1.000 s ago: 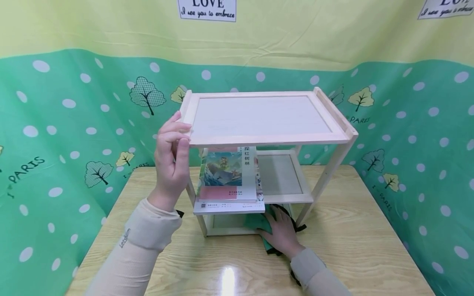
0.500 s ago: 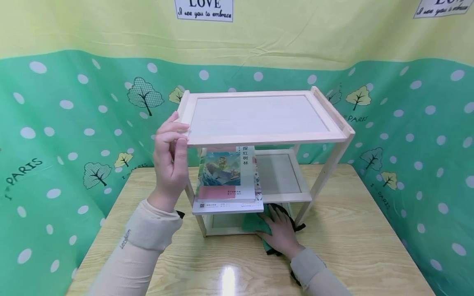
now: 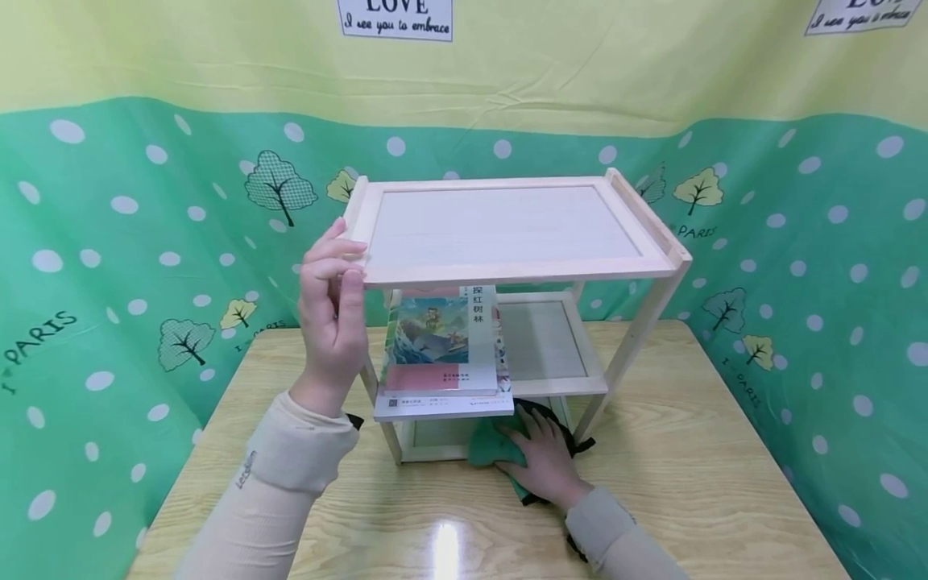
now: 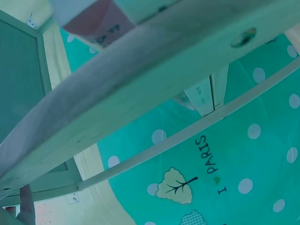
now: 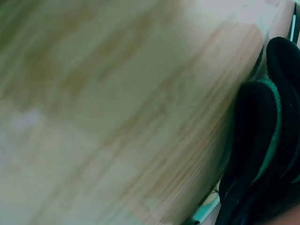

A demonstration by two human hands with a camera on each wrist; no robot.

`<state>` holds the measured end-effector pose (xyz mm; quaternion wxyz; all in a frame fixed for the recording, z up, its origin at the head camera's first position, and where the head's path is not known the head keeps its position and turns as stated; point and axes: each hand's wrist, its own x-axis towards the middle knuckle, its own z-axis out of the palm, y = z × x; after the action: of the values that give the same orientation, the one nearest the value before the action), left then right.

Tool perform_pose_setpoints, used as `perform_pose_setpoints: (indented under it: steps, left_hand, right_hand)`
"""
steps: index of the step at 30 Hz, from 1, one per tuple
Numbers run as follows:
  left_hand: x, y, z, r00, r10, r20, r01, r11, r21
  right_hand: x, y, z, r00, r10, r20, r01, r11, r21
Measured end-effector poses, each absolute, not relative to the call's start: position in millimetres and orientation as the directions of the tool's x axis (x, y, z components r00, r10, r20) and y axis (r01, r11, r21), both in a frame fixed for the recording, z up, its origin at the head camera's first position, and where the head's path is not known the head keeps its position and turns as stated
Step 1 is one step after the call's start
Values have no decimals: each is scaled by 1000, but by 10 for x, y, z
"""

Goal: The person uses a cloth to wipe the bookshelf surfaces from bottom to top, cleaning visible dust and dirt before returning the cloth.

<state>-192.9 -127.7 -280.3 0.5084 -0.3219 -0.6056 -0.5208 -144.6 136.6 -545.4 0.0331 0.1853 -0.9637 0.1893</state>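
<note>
In the head view my left hand [image 3: 333,310] holds the left front corner of the white wooden shelf rack [image 3: 500,267], fingers over the top board and thumb at its edge. In the left wrist view a finger [image 4: 26,206] shows at the lower left, beside the rack's frame. Low at the front, my right hand [image 3: 545,457] lies with spread fingers on a green cloth item with black edging [image 3: 493,445], on the right side of the bottom shelf. Thick black folds with a green edge [image 5: 255,126] fill the right side of the right wrist view. Part of the cloth is hidden under the hand.
Several stacked books [image 3: 435,346] lie on the left of the middle shelf [image 3: 544,342], jutting past its front edge. The rack stands on a wood-grain table [image 3: 391,524]. A green and yellow printed curtain [image 3: 145,242] hangs behind and at both sides.
The right hand has shifted slightly, and the green cloth under it bunches up more toward the left. The left hand keeps its hold on the rack. The head view has drifted slightly.
</note>
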Motion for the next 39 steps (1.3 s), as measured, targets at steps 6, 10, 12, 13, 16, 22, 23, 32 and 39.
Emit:
perform_pose_setpoints:
  steps: [6,10,12,13,16,22,23,32,39]
  left_hand:
    - [-1941,-1266,-2800,-279,-146,949,920,243,307]
    - [-1947,-1271,-2801,-276,-140,951,921,243,303]
    - [-1945,-1272,-2800,-273,-141,952,922,243,300]
    - [-1943,-1274,-2800,-271,-139,952,923,243,298]
    - [-1943,-1275,-2798,-268,-144,953,924,242,296]
    - [-1949,-1273,-2803,-265,-149,953,926,237,295]
    - [-1950,-1272,-2803,-265,-148,953,926,236,294]
    - [-1962,-1257,-2802,-262,-154,953,928,232,292]
    - [-1959,-1252,-2810,-273,-160,949,926,222,304]
  right_hand:
    - [-1435,1334,-5436,-928,-351,127,-374,864,-339]
    - [-1438,1313,-5421,-923,-365,118,-383,862,-332]
    - [-1437,1300,-5411,-920,-374,114,-390,858,-334]
    - [-1437,1292,-5406,-919,-378,111,-393,856,-335]
    - [-1442,1268,-5393,-914,-390,110,-403,852,-334]
    - [-1447,1231,-5374,-904,-413,106,-425,847,-321]
    - [-1448,1225,-5372,-904,-415,105,-426,846,-322]
    - [-1451,1178,-5382,-899,-427,95,-435,847,-306]
    - [-1433,1150,-5359,-894,-435,107,-445,841,-308]
